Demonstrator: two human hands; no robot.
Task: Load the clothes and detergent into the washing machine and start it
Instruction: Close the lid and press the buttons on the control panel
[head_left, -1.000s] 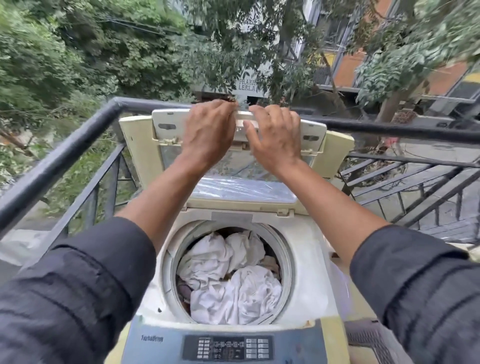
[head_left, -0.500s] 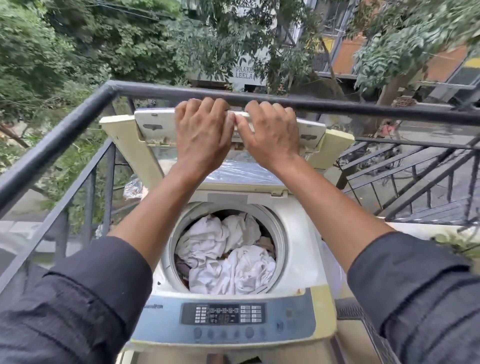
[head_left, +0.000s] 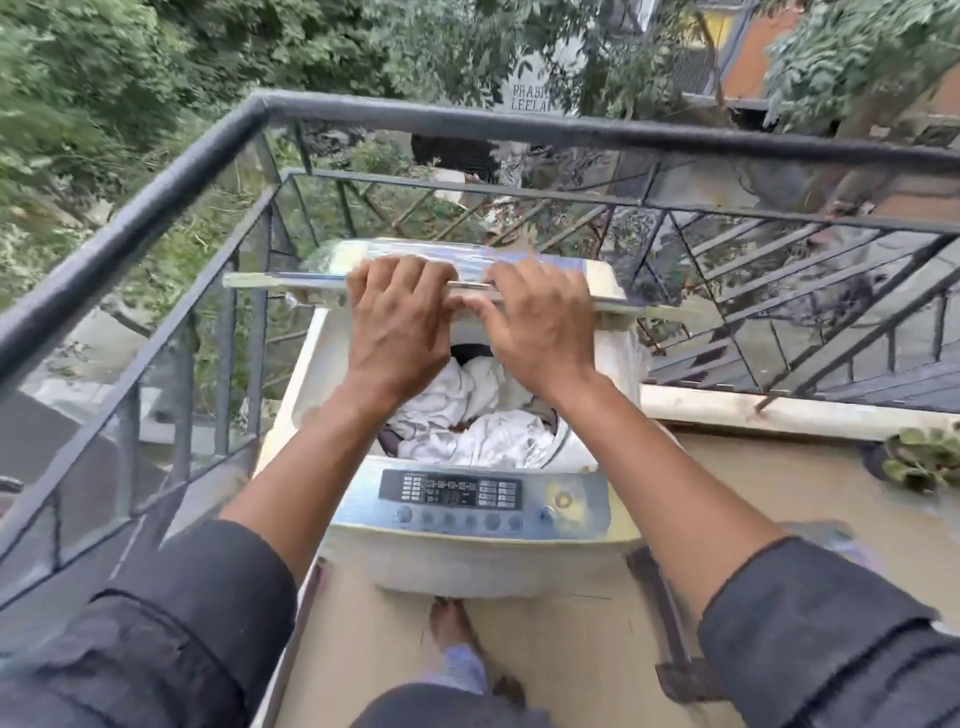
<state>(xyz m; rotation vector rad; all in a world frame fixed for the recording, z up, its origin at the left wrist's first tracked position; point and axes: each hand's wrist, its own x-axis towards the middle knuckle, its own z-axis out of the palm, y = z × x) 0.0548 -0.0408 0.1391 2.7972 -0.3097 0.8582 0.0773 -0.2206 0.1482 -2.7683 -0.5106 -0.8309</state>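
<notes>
A cream top-loading washing machine (head_left: 615, 364) stands in the balcony corner. Its drum holds white clothes (head_left: 483, 415) with some darker fabric at the left. The folding lid (head_left: 280, 283) is half lowered, nearly level above the drum's far half. My left hand (head_left: 397, 325) and my right hand (head_left: 540, 319) both grip the lid's front edge, side by side. The blue-grey control panel (head_left: 467, 499) with a dark display and a row of round buttons faces me. No detergent is in view.
A black metal railing (head_left: 156, 192) wraps the balcony on the left and far side, close behind the machine. A potted plant (head_left: 919, 460) sits on the floor at the right. My bare foot (head_left: 452, 623) stands just before the machine. A dark mat (head_left: 670, 634) lies to the right.
Both hands have pulled the lid down from upright to nearly level over the drum. My view has tilted down, showing the floor and my foot.
</notes>
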